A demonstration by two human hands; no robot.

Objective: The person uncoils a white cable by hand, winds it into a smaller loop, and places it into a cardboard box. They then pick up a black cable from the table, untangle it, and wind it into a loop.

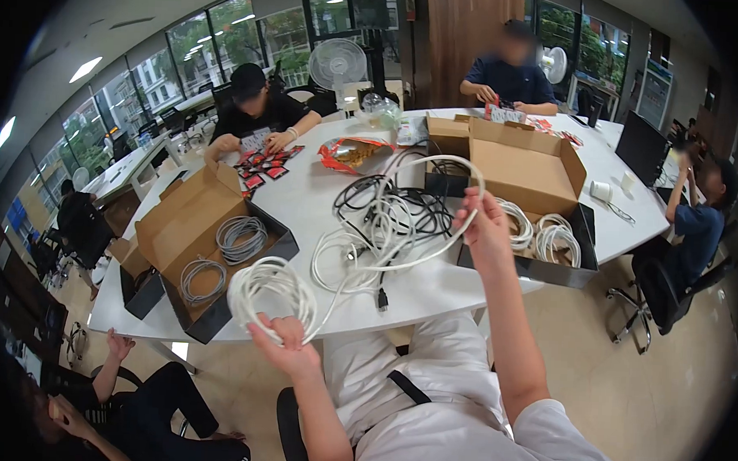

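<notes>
My left hand [286,342] grips a coiled bundle of white cable [267,296] below the near edge of the white table [305,195]. My right hand [483,226] is raised above the table and pinches the free length of the same white cable [438,163], which arcs up in a loop and runs back down to the coil. A tangled pile of black and white cables [386,219] lies on the table between my hands.
An open box [188,223] on the left holds grey cable coils [239,237]. An open box [528,167] on the right holds white coils [554,239]. Several people sit around the table. Another person sits low at the left. A snack bag [352,154] lies beyond the pile.
</notes>
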